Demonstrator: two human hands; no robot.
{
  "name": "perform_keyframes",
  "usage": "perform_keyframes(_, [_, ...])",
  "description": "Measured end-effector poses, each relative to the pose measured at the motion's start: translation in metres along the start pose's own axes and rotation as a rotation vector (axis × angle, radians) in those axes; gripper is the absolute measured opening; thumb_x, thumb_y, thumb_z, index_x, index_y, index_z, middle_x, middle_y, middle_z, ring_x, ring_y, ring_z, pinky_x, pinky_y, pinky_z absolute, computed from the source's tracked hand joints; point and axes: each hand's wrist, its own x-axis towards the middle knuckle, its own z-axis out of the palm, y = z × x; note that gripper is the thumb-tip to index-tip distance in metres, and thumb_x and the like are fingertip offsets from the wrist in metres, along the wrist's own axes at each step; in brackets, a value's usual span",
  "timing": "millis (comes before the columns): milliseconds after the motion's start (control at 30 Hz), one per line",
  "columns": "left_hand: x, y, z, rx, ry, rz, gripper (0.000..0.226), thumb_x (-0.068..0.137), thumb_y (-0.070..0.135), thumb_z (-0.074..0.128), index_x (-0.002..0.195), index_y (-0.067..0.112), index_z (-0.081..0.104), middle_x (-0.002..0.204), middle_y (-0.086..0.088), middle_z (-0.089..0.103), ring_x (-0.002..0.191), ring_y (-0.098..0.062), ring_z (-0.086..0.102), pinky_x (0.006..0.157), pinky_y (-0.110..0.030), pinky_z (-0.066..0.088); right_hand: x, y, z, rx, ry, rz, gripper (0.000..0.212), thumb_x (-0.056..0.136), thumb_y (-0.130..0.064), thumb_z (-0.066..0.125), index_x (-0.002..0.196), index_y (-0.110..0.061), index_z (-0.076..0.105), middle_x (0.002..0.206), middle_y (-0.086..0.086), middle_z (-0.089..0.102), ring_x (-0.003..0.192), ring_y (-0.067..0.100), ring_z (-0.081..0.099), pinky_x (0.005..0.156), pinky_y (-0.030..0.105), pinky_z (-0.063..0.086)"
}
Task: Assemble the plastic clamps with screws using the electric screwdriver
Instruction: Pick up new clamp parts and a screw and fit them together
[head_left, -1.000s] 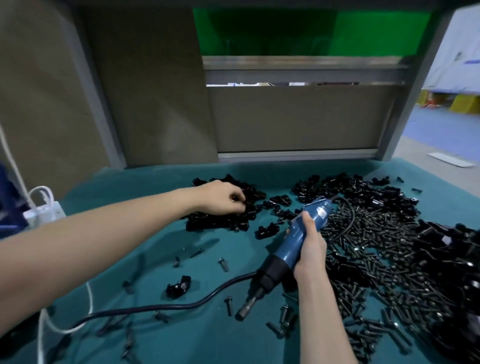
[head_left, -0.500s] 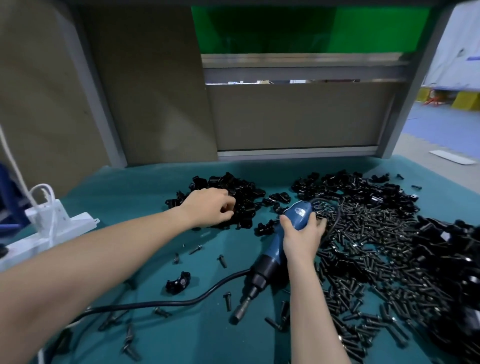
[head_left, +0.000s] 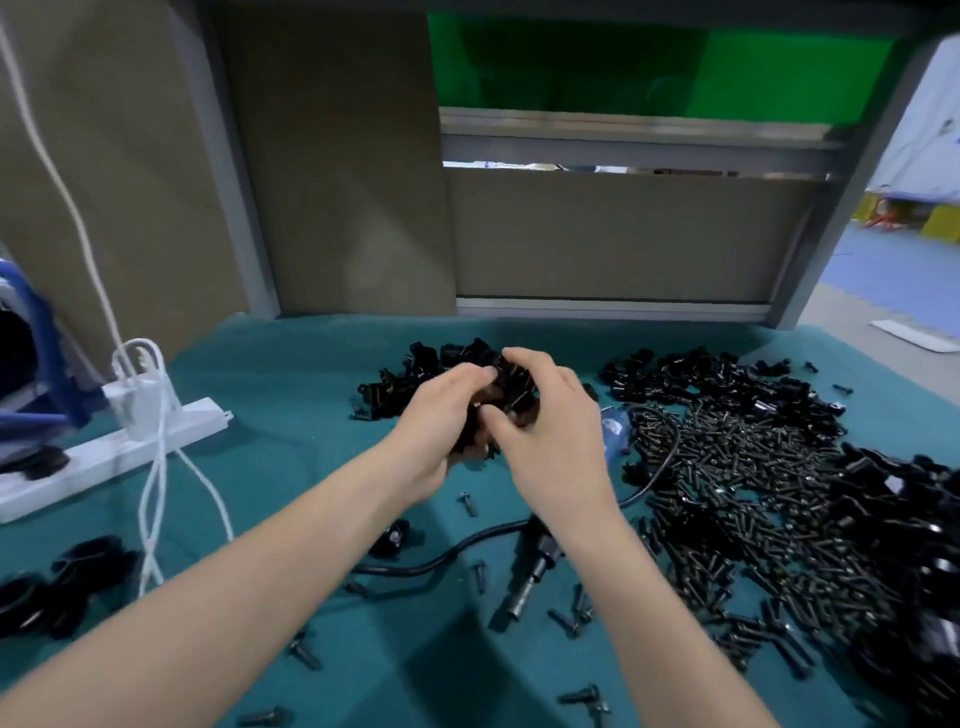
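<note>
Both hands are up together, just beyond the electric screwdriver (head_left: 535, 558) and to its left. The left hand (head_left: 436, 431) has its fingers curled round black clamp parts (head_left: 501, 402). The right hand (head_left: 556, 441) pinches the same bunch from the other side, thumb and fingertips on it. Too blurred to tell how many pieces there are or how they are oriented.

The screwdriver lies flat on the teal surface (head_left: 311, 395), and neither hand touches it. Its long axis is diagonal: the blue rear end points far-right, the black nose and bit point near-left. The right forearm crosses over its middle and hides the body.

- Its black cord (head_left: 441, 560) runs off left from the nose.
- A big screw heap (head_left: 753, 499) sits right of it, touching the blue end.
- One clamp heap (head_left: 415, 374) is beyond it, behind the hands. Another (head_left: 701, 374) is beyond it to the right.
- A lone clamp (head_left: 392, 538) lies just left of the nose.
- Loose screws (head_left: 470, 504) are scattered around the nose.
- A white power strip (head_left: 78, 462) and white cable (head_left: 153, 499) are well to the left.
</note>
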Motion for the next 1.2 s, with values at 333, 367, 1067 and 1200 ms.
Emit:
perform_keyframes(333, [-0.069, -0.066, -0.032, -0.591, 0.113, -0.174, 0.05, 0.077, -0.02, 0.021, 0.101, 0.005, 0.057, 0.087, -0.012, 0.068, 0.07, -0.018, 0.052, 0.065, -0.028, 0.043, -0.075, 0.03, -0.019, 0.57, -0.109, 0.255, 0.019, 0.081, -0.005, 0.074, 0.09, -0.021, 0.07, 0.084, 0.003, 0.073, 0.064, 0.015, 0.067, 0.059, 0.02, 0.054])
perform_keyframes(367, [-0.071, -0.07, -0.031, -0.561, 0.136, -0.132, 0.047, 0.084, -0.023, 0.024, 0.101, 0.005, 0.058, 0.084, -0.011, 0.069, 0.072, -0.017, 0.056, 0.065, -0.027, 0.048, -0.081, 0.031, -0.018, 0.626, -0.135, 0.275, 0.018, 0.082, -0.002, 0.073, 0.09, -0.018, 0.07, 0.085, 0.007, 0.073, 0.067, 0.018, 0.069, 0.062, 0.021, 0.055])
perform_keyframes(1067, [-0.1, -0.081, -0.02, -0.229, -0.045, 0.066, 0.043, 0.071, 0.019, 0.068, 0.113, 0.023, 0.072, 0.11, -0.004, 0.073, 0.103, -0.017, 0.069, 0.081, -0.025, 0.056, -0.105, 0.03, -0.01, 0.349, -0.11, 0.201, 0.034, 0.076, -0.01, 0.079, 0.096, -0.036, 0.069, 0.086, -0.022, 0.071, 0.083, -0.002, 0.066, 0.073, 0.007, 0.047])
perform_keyframes(1200, [-0.1, -0.081, -0.021, -0.219, -0.074, 0.096, 0.043, 0.064, 0.027, 0.074, 0.106, 0.034, 0.075, 0.108, -0.002, 0.074, 0.103, -0.015, 0.068, 0.081, -0.025, 0.056, -0.105, 0.03, -0.011, 0.404, -0.113, 0.183, 0.034, 0.075, -0.008, 0.079, 0.096, -0.034, 0.07, 0.089, -0.019, 0.07, 0.086, -0.001, 0.066, 0.074, 0.007, 0.046])
